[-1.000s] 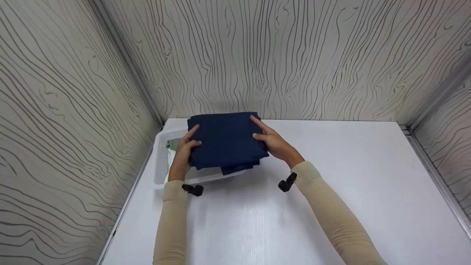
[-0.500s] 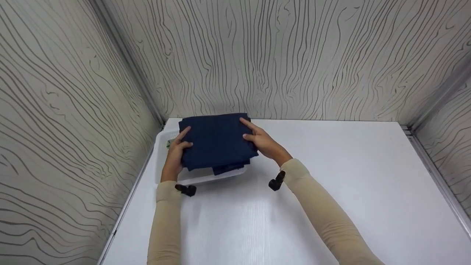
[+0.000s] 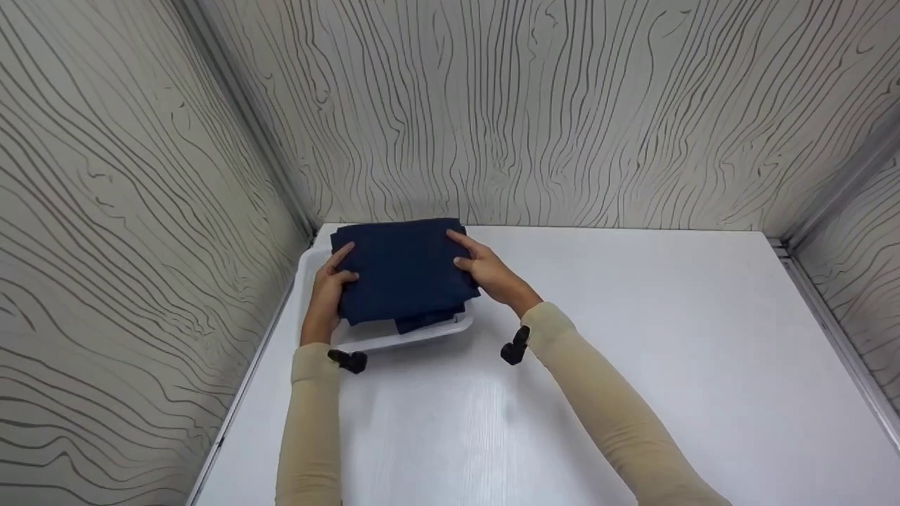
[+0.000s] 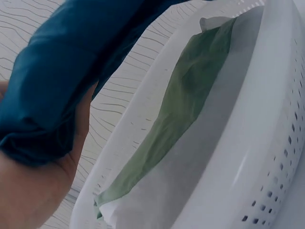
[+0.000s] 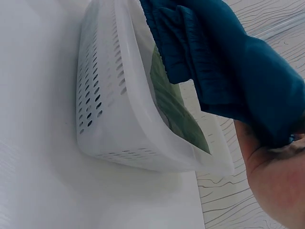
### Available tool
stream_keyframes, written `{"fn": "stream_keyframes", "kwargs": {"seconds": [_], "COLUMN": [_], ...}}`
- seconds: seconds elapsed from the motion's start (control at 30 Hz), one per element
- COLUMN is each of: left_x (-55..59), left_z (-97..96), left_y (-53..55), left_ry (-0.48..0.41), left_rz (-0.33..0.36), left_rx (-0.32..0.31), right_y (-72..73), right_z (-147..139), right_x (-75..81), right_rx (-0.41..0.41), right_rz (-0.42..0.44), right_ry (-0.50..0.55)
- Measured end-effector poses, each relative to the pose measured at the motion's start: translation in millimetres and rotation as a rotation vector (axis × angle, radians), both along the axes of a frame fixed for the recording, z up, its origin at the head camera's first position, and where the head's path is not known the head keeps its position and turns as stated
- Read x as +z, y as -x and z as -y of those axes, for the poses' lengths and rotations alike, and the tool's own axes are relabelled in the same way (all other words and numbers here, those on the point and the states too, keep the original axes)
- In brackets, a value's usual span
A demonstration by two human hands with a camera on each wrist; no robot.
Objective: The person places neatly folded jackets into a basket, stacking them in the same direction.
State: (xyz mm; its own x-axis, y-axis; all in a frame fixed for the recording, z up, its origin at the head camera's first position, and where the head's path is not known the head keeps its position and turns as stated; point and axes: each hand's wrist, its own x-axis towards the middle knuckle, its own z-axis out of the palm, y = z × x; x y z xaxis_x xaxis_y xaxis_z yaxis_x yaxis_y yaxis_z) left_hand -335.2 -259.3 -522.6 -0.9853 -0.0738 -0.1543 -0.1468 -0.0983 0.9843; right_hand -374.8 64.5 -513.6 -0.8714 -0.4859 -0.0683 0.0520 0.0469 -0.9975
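A folded navy blue garment (image 3: 404, 270) is held level above a white plastic basket (image 3: 394, 342) at the table's back left. My left hand (image 3: 327, 292) grips its left side, thumb on top. On the opposite side, my right hand (image 3: 496, 275) pinches the edge between thumb and fingers. A loose folded part of the garment (image 5: 174, 43) hangs beneath it in the right wrist view. Inside the basket lies a green cloth (image 4: 190, 81), with white fabric (image 4: 157, 195) beside it. From the head view, the blue garment hides most of the basket's contents.
The white table (image 3: 633, 337) extends to the right and front of the basket. Wood-grain patterned panels (image 3: 562, 112) rise behind and at both sides. The basket's perforated wall (image 5: 97, 86) shows in the right wrist view.
Both hands have moved left together with the blue garment, bringing it further over the basket. The green cloth is now covered in the head view. The basket stays put.
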Motion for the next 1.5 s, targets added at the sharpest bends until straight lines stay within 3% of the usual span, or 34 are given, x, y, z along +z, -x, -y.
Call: {"fn": "stream_keyframes", "kwargs": {"seconds": [0.37,0.6,0.87,1.1,1.23,1.33,1.5], "left_x": [-12.6,-24.4,-37.6,-36.3,-34.6,-33.1,-30.0], "left_z": [4.9,3.3,0.8,-0.2,-4.6,-9.7,-19.0], "left_y": [-0.2,2.0,2.0,4.5,4.9,4.6,3.3], "left_ry": [0.157,0.282,0.479,0.556,0.652,0.795,1.058], "left_rz": [-0.058,-0.013,0.068,0.103,0.062,-0.012,-0.103], "left_rx": [0.089,0.104,0.021,-0.017,-0.009,-0.008,-0.108], "right_y": [-0.6,-3.2,-11.5,-16.2,-20.1,-24.4,-32.2], "right_z": [10,12,17,26,28,27,27], "right_x": [-5.7,-11.1,-16.8,-16.9,-18.0,-18.6,-21.6], "right_rx": [0.020,-0.013,-0.008,0.000,0.009,0.061,0.156], "right_rz": [0.015,0.048,-0.090,-0.301,-0.432,-0.516,-0.620], "right_ry": [-0.012,-0.050,-0.293,-0.504,-0.599,-0.720,-0.908]}}
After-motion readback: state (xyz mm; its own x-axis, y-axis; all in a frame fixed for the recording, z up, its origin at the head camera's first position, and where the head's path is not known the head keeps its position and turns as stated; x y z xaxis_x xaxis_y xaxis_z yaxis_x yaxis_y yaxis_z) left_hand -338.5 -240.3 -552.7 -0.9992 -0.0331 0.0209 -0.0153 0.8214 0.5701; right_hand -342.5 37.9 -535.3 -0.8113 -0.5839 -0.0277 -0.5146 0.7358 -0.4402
